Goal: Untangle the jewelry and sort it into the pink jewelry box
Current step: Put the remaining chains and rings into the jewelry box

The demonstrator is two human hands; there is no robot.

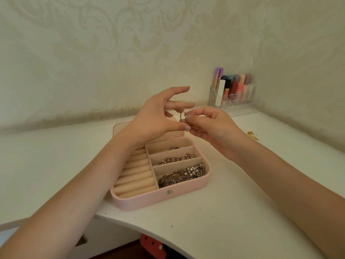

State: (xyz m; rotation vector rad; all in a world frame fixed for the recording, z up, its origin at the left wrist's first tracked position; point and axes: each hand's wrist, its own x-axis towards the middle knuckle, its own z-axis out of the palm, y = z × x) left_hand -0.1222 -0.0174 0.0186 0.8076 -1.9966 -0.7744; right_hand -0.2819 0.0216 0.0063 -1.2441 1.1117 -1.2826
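Jewelry box (pixel 186 191): pink, lid open, on the white bench (pixel 233 212) below my hands.
Ring (pixel 182 116): small and silvery, held above the box's 12 o'clock edge.
Right hand (pixel 211 124): fingertips pinching the ring.
Left hand (pixel 156 116): thumb touching the ring's lower part, other fingers spread (not gripping).
Compartments: tangled chains (pixel 179 177) at 4 o'clock, beaded piece (pixel 175 158) above them.
Gold piece (pixel 253 135): on the bench at 2 o'clock.

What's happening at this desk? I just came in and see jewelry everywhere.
A person is sorting jewelry into an open pink jewelry box. Both hands are raised above it: the right hand pinches a small silver ring, and the left hand meets it at the fingertips. A tangled pile of chains fills the nearest compartment, and a gold piece lies on the desk to the right.
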